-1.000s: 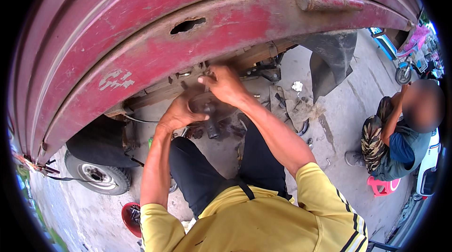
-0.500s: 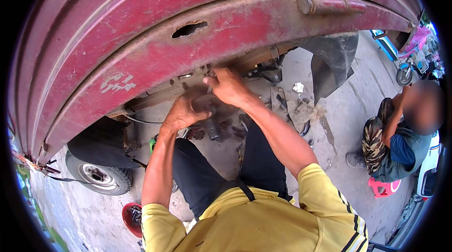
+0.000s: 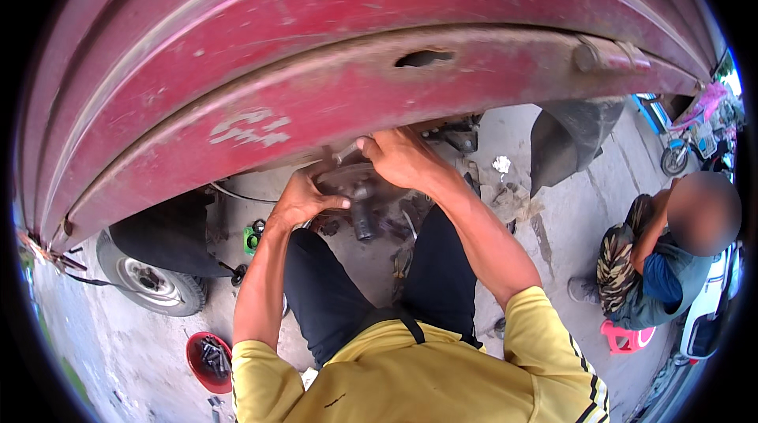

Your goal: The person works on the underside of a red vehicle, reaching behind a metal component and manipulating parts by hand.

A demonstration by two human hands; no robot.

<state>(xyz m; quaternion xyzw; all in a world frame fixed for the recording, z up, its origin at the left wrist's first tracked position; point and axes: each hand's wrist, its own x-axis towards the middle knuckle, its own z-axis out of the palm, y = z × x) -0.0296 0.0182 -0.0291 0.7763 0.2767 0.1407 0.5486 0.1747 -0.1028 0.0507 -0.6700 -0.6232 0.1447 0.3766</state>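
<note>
Below the red, rust-worn vehicle panel (image 3: pixel 332 99), both my hands are around a dark, greasy metal part with a short cylinder (image 3: pixel 362 218) pointing down. My left hand (image 3: pixel 300 200) is curled at the part's left side, its thumb stretched across toward the cylinder; its other fingertips are partly hidden. My right hand (image 3: pixel 404 158) is closed at the upper side, directly under the panel's lower edge. A short metal rod (image 3: pixel 347 155) shows at its thumb, its far end blurred and hidden.
At left are a wheel (image 3: pixel 154 277), a black mud flap (image 3: pixel 170 237) and a red bowl (image 3: pixel 209 361) of metal pieces. Another mud flap (image 3: pixel 564 142) hangs at right. A person (image 3: pixel 663 265) sits on a pink stool (image 3: pixel 628 338); a motorcycle (image 3: pixel 679 150) stands behind.
The panel, with its hole, has shifted right and its lower edge sits lower in view. My right hand is lower and slightly right. The red bowl shows more fully.
</note>
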